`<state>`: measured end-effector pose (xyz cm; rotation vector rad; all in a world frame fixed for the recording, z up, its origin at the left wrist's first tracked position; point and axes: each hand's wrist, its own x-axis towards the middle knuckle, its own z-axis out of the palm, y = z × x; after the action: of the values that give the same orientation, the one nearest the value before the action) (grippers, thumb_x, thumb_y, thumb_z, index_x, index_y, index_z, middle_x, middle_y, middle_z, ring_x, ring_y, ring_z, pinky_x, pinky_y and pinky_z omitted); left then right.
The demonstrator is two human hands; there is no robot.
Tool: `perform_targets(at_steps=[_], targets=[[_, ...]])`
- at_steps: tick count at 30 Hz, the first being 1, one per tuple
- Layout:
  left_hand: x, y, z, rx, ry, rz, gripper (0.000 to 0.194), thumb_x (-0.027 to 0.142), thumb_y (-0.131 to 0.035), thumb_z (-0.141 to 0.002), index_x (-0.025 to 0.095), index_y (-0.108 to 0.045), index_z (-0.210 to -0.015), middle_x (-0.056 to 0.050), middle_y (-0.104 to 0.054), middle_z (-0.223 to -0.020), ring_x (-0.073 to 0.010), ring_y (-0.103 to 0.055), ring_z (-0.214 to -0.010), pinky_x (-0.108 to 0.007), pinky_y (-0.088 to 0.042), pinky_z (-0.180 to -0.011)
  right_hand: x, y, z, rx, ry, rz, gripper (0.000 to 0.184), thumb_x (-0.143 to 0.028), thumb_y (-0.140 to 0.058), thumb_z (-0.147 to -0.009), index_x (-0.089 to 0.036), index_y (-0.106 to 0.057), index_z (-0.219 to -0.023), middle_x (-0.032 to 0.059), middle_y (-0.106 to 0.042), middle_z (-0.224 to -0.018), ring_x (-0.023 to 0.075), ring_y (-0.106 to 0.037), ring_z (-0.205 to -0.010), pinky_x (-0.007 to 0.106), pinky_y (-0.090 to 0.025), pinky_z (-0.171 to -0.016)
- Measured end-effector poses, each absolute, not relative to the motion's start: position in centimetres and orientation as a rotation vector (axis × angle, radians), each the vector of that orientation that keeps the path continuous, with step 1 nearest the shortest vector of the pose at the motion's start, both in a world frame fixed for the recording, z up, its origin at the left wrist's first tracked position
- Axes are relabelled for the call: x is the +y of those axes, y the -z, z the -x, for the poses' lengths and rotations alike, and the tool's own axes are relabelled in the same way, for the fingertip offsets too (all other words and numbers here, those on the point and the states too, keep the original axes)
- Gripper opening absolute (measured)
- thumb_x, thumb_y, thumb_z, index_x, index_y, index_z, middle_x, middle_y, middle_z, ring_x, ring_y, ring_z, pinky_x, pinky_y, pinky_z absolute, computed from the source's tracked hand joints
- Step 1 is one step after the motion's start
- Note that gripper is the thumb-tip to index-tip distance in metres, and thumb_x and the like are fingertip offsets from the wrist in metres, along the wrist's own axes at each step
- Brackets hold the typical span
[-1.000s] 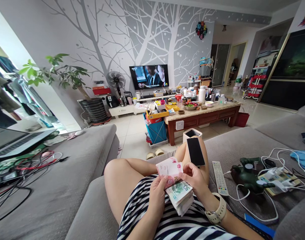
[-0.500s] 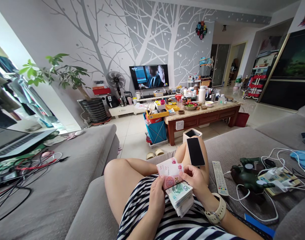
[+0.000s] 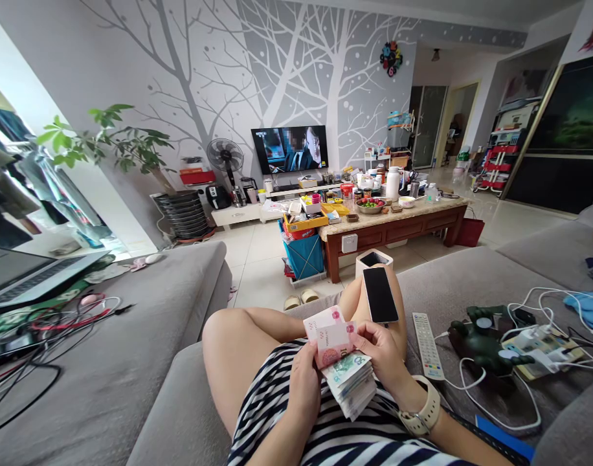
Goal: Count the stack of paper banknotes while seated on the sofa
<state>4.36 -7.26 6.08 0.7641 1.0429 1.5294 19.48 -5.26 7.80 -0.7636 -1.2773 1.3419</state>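
We identify pink-and-white rectangular paper banknotes, which carry deeper pink printing. We list a green-and-white rectangular paper banknote with green numerals. We record a navy-and-white striped fabric garment, a cream-banded wristwatch and a black-faced rectangular phone with a pale edge. We log a plain grey fabric sofa, a white oblong remote control with some multicoloured keys, a bright blue fabric basket, and a grey painted wall patterned with white branching trees and round white dots.
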Motion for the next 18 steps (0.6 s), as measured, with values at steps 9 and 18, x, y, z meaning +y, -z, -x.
perform_targets(at_steps=[9,18], targets=[[-7.49,-6.84,-4.57,1.083,-1.527,-0.750,0.026,0.037,-0.060,-0.072,0.014,-0.071,-0.076,-0.007,-0.072,-0.080,-0.0222,-0.062,-0.074,-0.033,-0.049,-0.074,-5.14,-7.76,-19.50,-1.295,-1.351,0.762,0.030,-0.044,-0.066,-0.076,-0.017,-0.057,-0.067,-0.0011,-0.056,-0.061,0.0126,-0.046,-0.055,0.024,-0.036,-0.053],[-7.13,-6.28,-4.35,1.052,-1.523,-0.754,0.029,0.040,-0.060,-0.072,0.013,-0.070,-0.078,-0.009,-0.073,-0.082,-0.0261,-0.064,-0.080,-0.036,-0.049,-0.078,-5.12,-7.80,-19.48,-1.299,-1.344,0.766,0.030,-0.045,-0.066,-0.076,-0.017,-0.057,-0.067,-0.0014,-0.055,-0.061,0.0123,-0.046,-0.055,0.024,-0.036,-0.053]])
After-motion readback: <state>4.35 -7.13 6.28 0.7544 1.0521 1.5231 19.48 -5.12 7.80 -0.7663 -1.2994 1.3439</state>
